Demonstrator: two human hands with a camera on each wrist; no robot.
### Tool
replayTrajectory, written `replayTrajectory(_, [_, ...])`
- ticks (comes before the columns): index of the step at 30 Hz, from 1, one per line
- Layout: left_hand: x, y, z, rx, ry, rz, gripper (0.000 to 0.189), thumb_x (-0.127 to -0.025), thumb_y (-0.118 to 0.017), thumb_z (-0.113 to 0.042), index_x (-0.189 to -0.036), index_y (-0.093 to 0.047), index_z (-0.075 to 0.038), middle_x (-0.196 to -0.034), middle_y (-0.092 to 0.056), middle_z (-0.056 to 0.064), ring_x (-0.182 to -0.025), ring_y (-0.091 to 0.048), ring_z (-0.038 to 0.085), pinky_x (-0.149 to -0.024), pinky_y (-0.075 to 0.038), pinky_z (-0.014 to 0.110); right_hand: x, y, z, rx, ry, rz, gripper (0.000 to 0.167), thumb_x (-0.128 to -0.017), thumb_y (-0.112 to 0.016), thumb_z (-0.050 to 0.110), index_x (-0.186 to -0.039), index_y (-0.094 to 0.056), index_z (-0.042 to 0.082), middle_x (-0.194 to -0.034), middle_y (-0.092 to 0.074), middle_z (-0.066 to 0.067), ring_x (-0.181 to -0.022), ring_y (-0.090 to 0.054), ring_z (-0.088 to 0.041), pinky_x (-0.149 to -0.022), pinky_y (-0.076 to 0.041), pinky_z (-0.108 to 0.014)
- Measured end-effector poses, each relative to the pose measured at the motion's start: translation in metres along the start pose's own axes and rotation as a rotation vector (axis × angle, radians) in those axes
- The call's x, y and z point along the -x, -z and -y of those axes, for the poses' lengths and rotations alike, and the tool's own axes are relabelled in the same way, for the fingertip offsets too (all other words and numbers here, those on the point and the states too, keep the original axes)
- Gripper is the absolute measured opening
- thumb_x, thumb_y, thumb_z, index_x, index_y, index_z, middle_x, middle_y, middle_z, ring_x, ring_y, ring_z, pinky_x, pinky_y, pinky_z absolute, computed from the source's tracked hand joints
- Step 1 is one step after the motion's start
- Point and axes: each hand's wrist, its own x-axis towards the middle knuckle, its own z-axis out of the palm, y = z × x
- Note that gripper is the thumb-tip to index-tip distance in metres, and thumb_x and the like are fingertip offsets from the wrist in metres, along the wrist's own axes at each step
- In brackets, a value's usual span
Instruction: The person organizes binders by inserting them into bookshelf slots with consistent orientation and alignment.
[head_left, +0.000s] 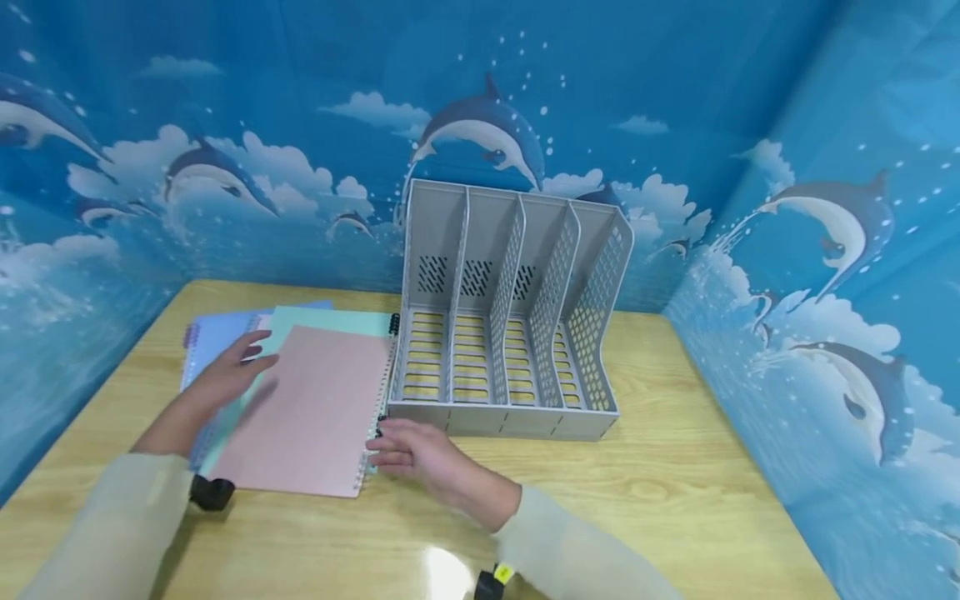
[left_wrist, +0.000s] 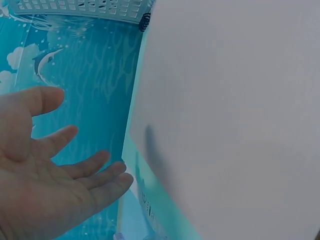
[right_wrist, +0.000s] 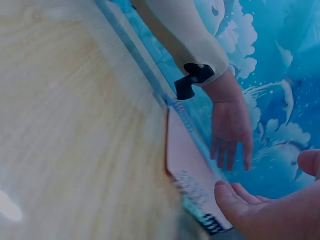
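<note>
A pink spiral notebook (head_left: pixel 315 408) lies on top of a mint green notebook (head_left: pixel 337 320), with a blue notebook (head_left: pixel 221 332) lowest and sticking out to the left. My left hand (head_left: pixel 232 371) hovers at the stack's left edge, fingers spread and holding nothing; its shadow falls on the pink cover. In the left wrist view, that hand (left_wrist: pixel 65 185) shows its palm beside the notebooks. By the coil binding on the right side is my right hand (head_left: pixel 423 458), its fingers loosely bent and nothing gripped. The right wrist view shows its thumb and fingers (right_wrist: pixel 237 197) close to the coil.
A grey file rack (head_left: pixel 502 421) with several upright slots stands right of the notebooks, close against their bindings. The wooden table (head_left: pixel 645 483) reaches out to the right and front. A blue dolphin-print curtain (head_left: pixel 300 100) encloses the back and sides.
</note>
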Motion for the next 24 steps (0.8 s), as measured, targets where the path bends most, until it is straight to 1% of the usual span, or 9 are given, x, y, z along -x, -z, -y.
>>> replayTrajectory(3, [0.001, 0.001, 0.0, 0.004, 0.024, 0.022, 0.072, -0.105, -0.039, -0.037, -0.154, -0.002, 0.001, -0.151, -0.005, 0.041, -0.137, -0.009, 0.058, -0.106, -0.021, 0.071, 0.001, 0.001, -0.006, -0.044, -0.038, -0.017, 0.05, -0.102, -0.046, 0.018, -0.137, -0.037, -0.016, -0.128, -0.054, -0.032, -0.119, -0.054, -0.043, -0.103, -0.045, -0.045])
replayTrajectory(8, [0.002, 0.004, 0.0, 0.007, 0.062, 0.049, 0.071, -0.105, -0.036, -0.038, -0.153, -0.002, 0.002, -0.149, -0.008, 0.042, -0.136, -0.011, 0.059, -0.105, -0.023, 0.071, -0.001, 0.002, -0.013, -0.084, -0.057, -0.044, 0.05, -0.101, -0.045, 0.015, -0.137, -0.036, -0.018, -0.128, -0.052, -0.034, -0.12, -0.053, -0.046, -0.104, -0.044, -0.047])
replayTrajectory(13, [0.002, 0.006, 0.005, 0.015, 0.1, 0.052, 0.068, -0.105, -0.033, -0.033, -0.151, -0.003, 0.007, -0.147, -0.015, 0.043, -0.134, -0.019, 0.058, -0.105, -0.03, 0.065, -0.004, 0.003, -0.017, -0.146, -0.091, -0.052, 0.052, -0.101, -0.046, 0.016, -0.138, -0.034, -0.017, -0.127, -0.052, -0.036, -0.119, -0.053, -0.048, -0.102, -0.045, -0.049])
replayTrajectory(16, [0.002, 0.005, 0.007, 0.046, 0.132, 0.056, 0.065, -0.106, -0.03, -0.03, -0.151, -0.003, 0.009, -0.147, -0.016, 0.043, -0.134, -0.023, 0.057, -0.106, -0.035, 0.061, -0.005, 0.002, -0.019, -0.166, -0.103, -0.055, 0.052, -0.101, -0.045, 0.017, -0.139, -0.032, -0.016, -0.128, -0.051, -0.037, -0.118, -0.053, -0.049, -0.102, -0.045, -0.05])
replayTrajectory(19, [0.004, 0.006, 0.008, 0.09, 0.151, 0.048, 0.064, -0.106, -0.027, -0.029, -0.151, -0.002, 0.009, -0.148, -0.015, 0.042, -0.134, -0.025, 0.056, -0.105, -0.038, 0.058, -0.007, 0.002, -0.02, -0.18, -0.101, -0.052, 0.053, -0.101, -0.045, 0.017, -0.14, -0.031, -0.015, -0.129, -0.05, -0.038, -0.119, -0.052, -0.05, -0.102, -0.044, -0.05])
replayTrajectory(22, [0.006, 0.007, 0.009, 0.131, 0.155, 0.033, 0.064, -0.106, -0.026, -0.029, -0.15, -0.002, 0.01, -0.148, -0.015, 0.042, -0.134, -0.027, 0.055, -0.103, -0.041, 0.055, -0.01, 0.001, -0.021, -0.199, -0.1, -0.042, 0.054, -0.101, -0.045, 0.017, -0.141, -0.03, -0.016, -0.13, -0.049, -0.038, -0.121, -0.051, -0.049, -0.104, -0.043, -0.05])
replayTrajectory(24, [0.008, 0.007, 0.011, 0.142, 0.151, 0.005, 0.064, -0.105, -0.027, -0.028, -0.15, -0.003, 0.01, -0.147, -0.017, 0.042, -0.131, -0.033, 0.053, -0.099, -0.048, 0.049, -0.011, 0.001, -0.021, -0.205, -0.1, -0.033, 0.052, -0.101, -0.045, 0.017, -0.139, -0.031, -0.016, -0.131, -0.049, -0.038, -0.121, -0.05, -0.049, -0.104, -0.043, -0.05])
